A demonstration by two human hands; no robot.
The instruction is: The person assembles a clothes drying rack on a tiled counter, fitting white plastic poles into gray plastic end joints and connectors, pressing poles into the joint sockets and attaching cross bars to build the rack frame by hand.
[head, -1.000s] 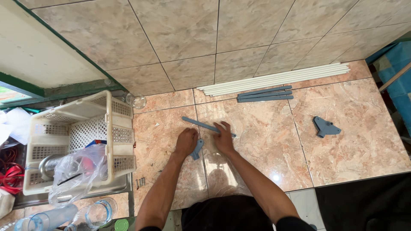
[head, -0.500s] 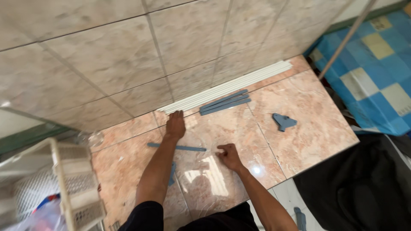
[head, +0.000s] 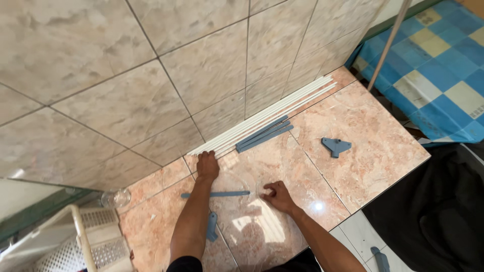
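Seen from above, a person's left hand [head: 207,166] rests on the near end of a bundle of white rods [head: 262,120] lying along the foot of a tiled wall [head: 151,75]. The right hand [head: 276,195], fingers curled, presses on the pink floor tile [head: 353,171] just beside a thin blue strip [head: 217,194]. Blue bars [head: 264,134] lie against the rods; a blue bracket [head: 335,146] sits well apart.

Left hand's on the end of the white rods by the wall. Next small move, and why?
Probably close the left hand around one white rod and draw it out: the fingers rest on the bundle's near end, nothing gripped yet. The right hand rests on the floor tile, holding nothing.
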